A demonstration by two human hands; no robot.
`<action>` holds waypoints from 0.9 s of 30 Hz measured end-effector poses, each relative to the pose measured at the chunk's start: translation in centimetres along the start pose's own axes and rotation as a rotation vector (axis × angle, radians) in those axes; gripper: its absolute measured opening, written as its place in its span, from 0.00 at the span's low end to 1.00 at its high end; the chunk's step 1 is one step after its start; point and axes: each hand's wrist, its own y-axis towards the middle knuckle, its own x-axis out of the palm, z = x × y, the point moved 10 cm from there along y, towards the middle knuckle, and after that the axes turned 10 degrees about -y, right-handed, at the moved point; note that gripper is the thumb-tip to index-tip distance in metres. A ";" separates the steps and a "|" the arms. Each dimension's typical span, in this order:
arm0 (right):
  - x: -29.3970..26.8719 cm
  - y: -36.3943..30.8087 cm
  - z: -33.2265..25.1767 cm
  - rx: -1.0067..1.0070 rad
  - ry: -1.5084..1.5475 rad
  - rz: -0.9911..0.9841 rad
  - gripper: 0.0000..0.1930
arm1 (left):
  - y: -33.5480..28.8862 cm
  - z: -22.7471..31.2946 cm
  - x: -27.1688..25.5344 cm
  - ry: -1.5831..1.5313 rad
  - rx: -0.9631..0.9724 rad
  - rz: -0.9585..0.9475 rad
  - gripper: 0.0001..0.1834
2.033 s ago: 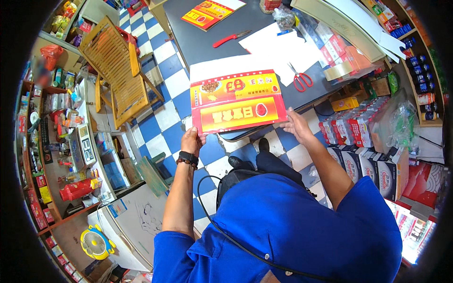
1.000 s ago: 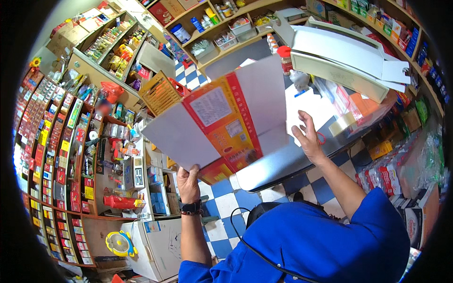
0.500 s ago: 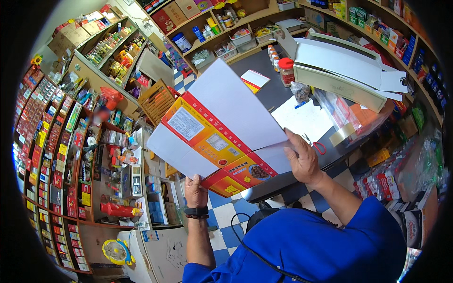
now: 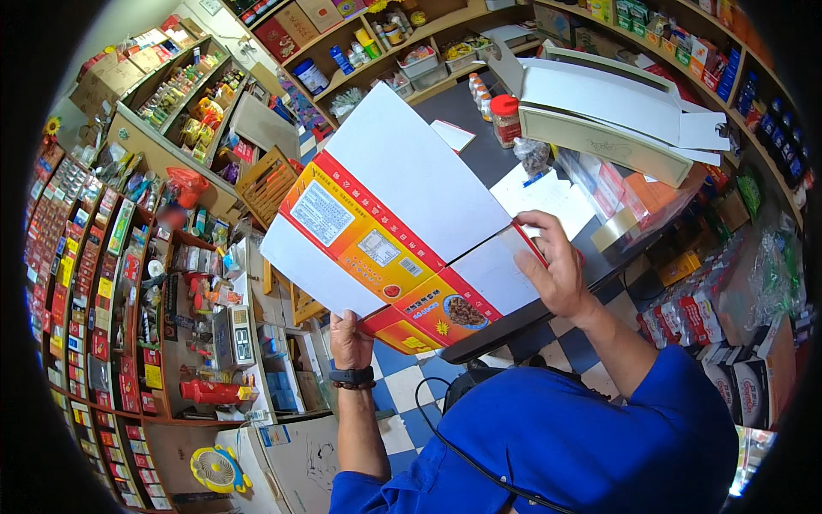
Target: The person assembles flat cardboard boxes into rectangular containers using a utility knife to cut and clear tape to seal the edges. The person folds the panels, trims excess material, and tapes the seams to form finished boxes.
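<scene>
From here I see the L hand (image 4: 352,344) grasping the flattened printed carton (image 4: 402,218) at its near-left edge, thumb on top; the R hand (image 4: 555,272) has its right edge btwn thumb & fingers. Carton's held up tilted, white panels w/ a red-yellow strip, partly over the dark desk (image 4: 484,164). Right of carton: white paper (image 4: 552,203) w/ a tan tape roll (image 4: 615,230) farther right. Beyond carton, on desk: red-lidded jar (image 4: 506,122), then long open cream box (image 4: 599,146) to its right. Farthest past carton: wooden shelves (image 4: 454,81).
</scene>
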 end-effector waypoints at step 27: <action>1.2 -1.4 19.5 0.497 0.438 -0.096 0.20 | -4.6 1.9 13.4 0.896 0.295 -0.168 0.12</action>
